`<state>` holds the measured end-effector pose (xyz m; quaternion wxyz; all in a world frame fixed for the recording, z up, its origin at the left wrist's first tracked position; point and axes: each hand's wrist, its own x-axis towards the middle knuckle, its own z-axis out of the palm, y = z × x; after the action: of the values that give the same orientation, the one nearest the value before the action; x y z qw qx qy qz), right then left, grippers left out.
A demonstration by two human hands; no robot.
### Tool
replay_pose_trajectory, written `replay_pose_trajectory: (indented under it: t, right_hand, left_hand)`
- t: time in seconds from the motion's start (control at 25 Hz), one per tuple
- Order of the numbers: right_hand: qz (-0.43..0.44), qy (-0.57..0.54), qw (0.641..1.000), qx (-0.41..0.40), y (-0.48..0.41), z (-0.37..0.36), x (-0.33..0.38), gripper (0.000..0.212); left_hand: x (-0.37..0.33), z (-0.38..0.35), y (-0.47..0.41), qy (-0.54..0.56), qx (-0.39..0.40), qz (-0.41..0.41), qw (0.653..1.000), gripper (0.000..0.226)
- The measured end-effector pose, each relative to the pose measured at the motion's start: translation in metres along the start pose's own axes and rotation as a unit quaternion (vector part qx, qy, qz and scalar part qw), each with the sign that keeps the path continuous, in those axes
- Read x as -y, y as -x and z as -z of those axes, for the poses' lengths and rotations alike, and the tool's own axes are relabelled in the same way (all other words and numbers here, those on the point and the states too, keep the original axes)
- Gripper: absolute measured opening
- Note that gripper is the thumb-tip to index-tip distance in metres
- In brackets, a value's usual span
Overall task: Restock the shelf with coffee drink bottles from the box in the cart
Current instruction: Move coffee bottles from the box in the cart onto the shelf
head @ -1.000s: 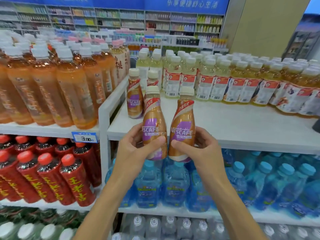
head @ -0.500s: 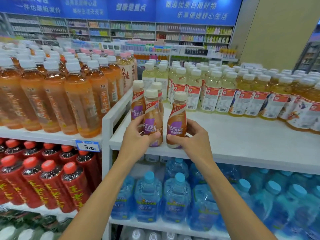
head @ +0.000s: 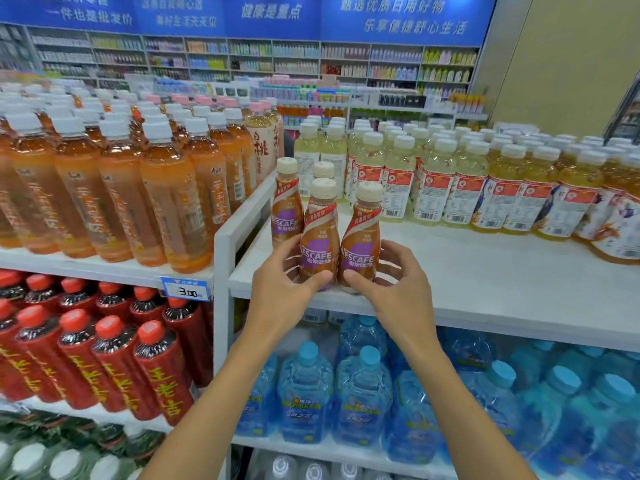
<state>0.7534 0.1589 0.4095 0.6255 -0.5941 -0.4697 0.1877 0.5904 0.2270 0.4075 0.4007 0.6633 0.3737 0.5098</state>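
Observation:
Two brown Nescafe coffee bottles with cream caps stand side by side near the front left of the white shelf (head: 485, 271). My left hand (head: 282, 285) grips the left coffee bottle (head: 320, 237) low on its body. My right hand (head: 394, 282) curls round the base of the right coffee bottle (head: 362, 237), its fingers loosening. Two more coffee bottles (head: 286, 202) stand just behind them, the rear one mostly hidden. The cart and its box are out of view.
Pale yellow tea bottles (head: 433, 181) fill the back of the same shelf. Orange tea bottles (head: 145, 188) crowd the shelf to the left behind a white divider rail (head: 242, 216). Red bottles (head: 104, 358) and blue water bottles (head: 363, 393) sit below.
Both hands carried the two coffee bottles up and forward from in front of the shelf edge and set them down on the shelf beside the two standing ones.

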Motion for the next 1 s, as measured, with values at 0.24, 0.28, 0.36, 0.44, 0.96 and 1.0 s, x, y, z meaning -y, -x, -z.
replay_pose_trajectory:
  t: [0.24, 0.28, 0.36, 0.44, 0.96, 1.0]
  right_hand:
    - [-0.005, -0.020, 1.000, -0.002, 0.004, -0.014, 0.005, 0.055]
    - [-0.005, -0.022, 1.000, 0.000, 0.005, -0.020, 0.006, 0.056]
    - [-0.007, -0.026, 1.000, 0.006, 0.005, -0.035, 0.008, 0.057]
    - [-0.007, -0.032, 0.999, 0.008, 0.004, -0.050, 0.009, 0.052]
    - [0.003, -0.004, 0.999, -0.041, -0.004, -0.080, 0.005, 0.055]
    - [0.003, -0.003, 0.999, -0.041, -0.004, -0.080, 0.005, 0.054]
  left_hand:
    - [-0.005, 0.010, 0.005, -0.014, -0.056, 0.011, 0.998, 0.059]
    - [-0.005, 0.015, 0.005, -0.012, -0.064, 0.016, 0.998, 0.059]
    - [-0.002, 0.026, 0.003, -0.021, -0.079, 0.025, 0.996, 0.059]
    - [-0.001, 0.036, -0.002, -0.043, -0.089, 0.025, 0.995, 0.060]
    - [0.008, 0.045, -0.024, -0.094, -0.085, 0.027, 0.992, 0.064]
    - [0.010, 0.044, -0.025, -0.090, -0.088, 0.027, 0.992, 0.065]
